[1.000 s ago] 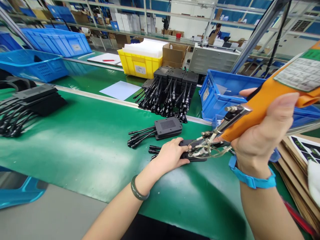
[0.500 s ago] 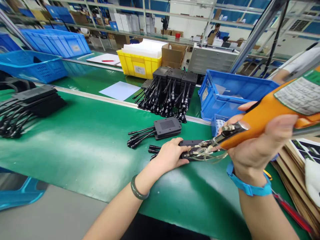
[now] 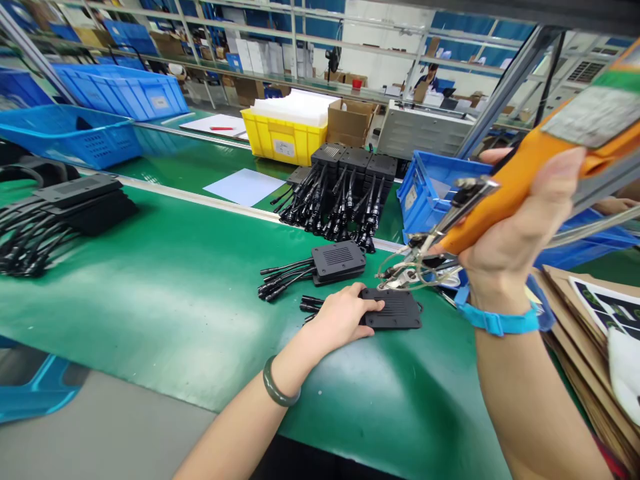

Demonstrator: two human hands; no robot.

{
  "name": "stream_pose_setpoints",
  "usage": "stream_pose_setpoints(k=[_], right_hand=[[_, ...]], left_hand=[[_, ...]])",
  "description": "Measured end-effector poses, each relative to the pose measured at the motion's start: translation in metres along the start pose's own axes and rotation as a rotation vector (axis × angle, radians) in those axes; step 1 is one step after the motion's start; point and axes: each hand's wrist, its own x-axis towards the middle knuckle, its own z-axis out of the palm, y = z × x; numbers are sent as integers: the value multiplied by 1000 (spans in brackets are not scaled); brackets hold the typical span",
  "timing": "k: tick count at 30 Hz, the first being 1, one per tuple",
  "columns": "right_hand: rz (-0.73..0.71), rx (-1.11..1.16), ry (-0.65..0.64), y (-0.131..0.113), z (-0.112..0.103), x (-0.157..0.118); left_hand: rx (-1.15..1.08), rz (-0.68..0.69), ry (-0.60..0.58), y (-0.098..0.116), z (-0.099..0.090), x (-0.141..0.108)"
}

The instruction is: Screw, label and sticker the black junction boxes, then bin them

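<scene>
On the green table lies a flat black plastic box (image 3: 400,311) with ribbed top and short cables at its left end. My left hand (image 3: 343,315) grips this box at its left end, thumb and fingers over its edges, covering part of the cables. My right hand (image 3: 515,233) is wrapped round an orange power screwdriver (image 3: 485,207), tilted, with a metal nose and thin clear tubes. Its nose is over the box's far edge, seemingly off its surface. Just behind, a similar pair of stacked black boxes (image 3: 339,260) rests with cables pointing left.
Behind stand stacked black boxes with hanging cables (image 3: 345,193), a yellow bin (image 3: 283,140) of white sheets and a blue bin (image 3: 425,193). More cabled boxes (image 3: 85,197) lie at left. Cardboard sheets (image 3: 580,333) are at right. A metal post (image 3: 505,100) slants beside the screwdriver.
My right hand has lifted the screwdriver, its nose moving up and away from the black box, whose top now shows. My left hand stays on the box. The view shifted slightly.
</scene>
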Motion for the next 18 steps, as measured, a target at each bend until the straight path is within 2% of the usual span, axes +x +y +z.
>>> stream_pose_setpoints(k=[3,14,18], right_hand=[[-72,36,70,14,2,-6],[-31,-3,81,23,6,-13],[-38,16,84,26,8,-16]], left_hand=[[-4,0,2,-1,1,0],[1,-37,-34,1,-1,1],[-28,-12,-29,-2,1,3]])
